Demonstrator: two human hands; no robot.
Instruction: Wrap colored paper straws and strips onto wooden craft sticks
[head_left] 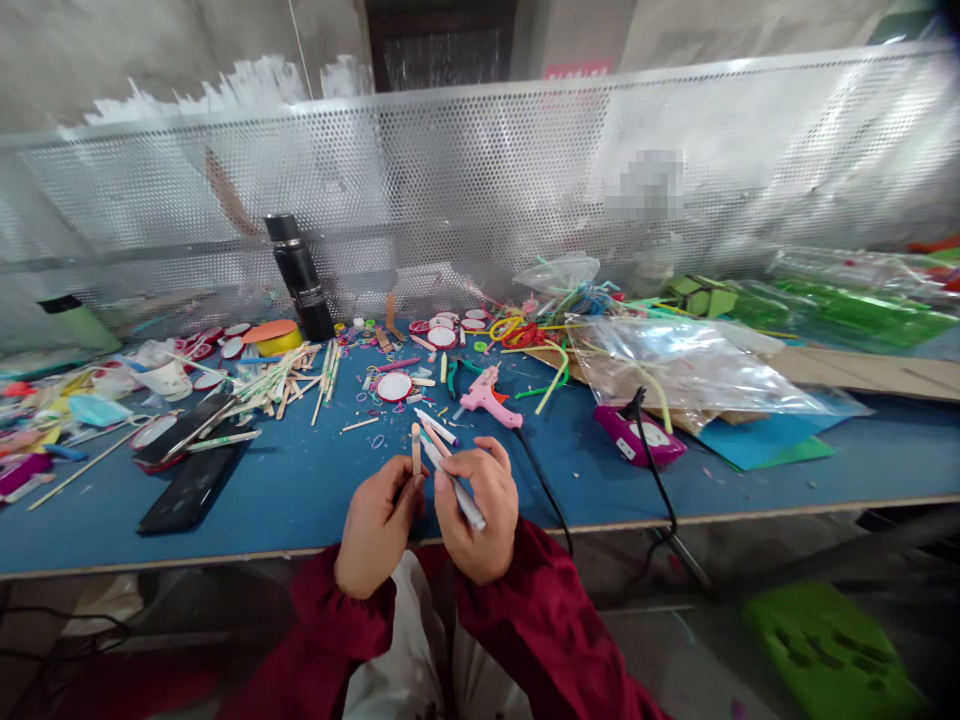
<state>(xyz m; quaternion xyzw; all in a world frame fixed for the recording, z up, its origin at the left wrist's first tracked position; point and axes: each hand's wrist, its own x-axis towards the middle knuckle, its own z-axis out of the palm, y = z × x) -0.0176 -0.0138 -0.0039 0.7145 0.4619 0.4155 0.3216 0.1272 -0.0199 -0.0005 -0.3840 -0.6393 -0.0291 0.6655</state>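
Observation:
At the table's front edge, my left hand is closed, pinching a short wooden craft stick upright between thumb and fingers. Close beside it, my right hand grips a white marker pen slantwise, its upper end towards the craft stick. Whether the pen touches the stick I cannot tell. Just beyond my fingers lies another white marker with a purple end. A pink hot glue gun rests to the right of that, its black cord trailing off the front edge.
Wooden sticks, a black phone and a black bottle stand or lie on the left. A round white disc lies ahead. To the right are a purple box and a clear plastic bag. Perforated metal panelling runs behind.

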